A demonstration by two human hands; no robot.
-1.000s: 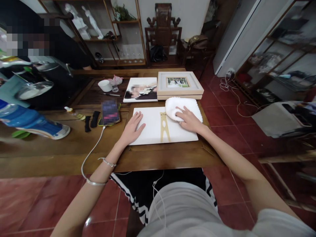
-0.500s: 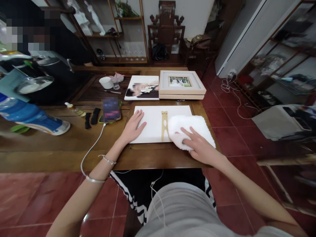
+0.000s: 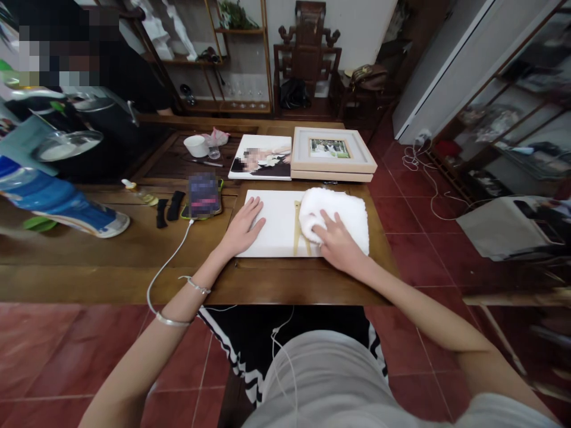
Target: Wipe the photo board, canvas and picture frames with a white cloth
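Note:
A white panel (image 3: 276, 229) lies flat on the wooden table before me, with a yellowish figure-shaped piece or mark (image 3: 297, 238) down its middle. My left hand (image 3: 243, 229) rests palm down on the panel's left end, fingers stretched out. On the right half, my right hand (image 3: 339, 244) presses on a fluffy white cloth (image 3: 354, 217), its fingers bunching the fabric. The cloth covers the panel's right end and part of the yellowish figure.
Behind the panel lie a photo print (image 3: 259, 157) and stacked wooden picture frames (image 3: 332, 151). To the left are a phone (image 3: 203, 196) with a white cable, black strips (image 3: 168, 209), a dropper bottle (image 3: 140, 193) and a large blue bottle (image 3: 57, 199). A person (image 3: 134, 77) is across the table.
My right hand has slid the cloth up and left over the panel, hiding more of the yellowish figure. My left hand has stayed in place on the panel.

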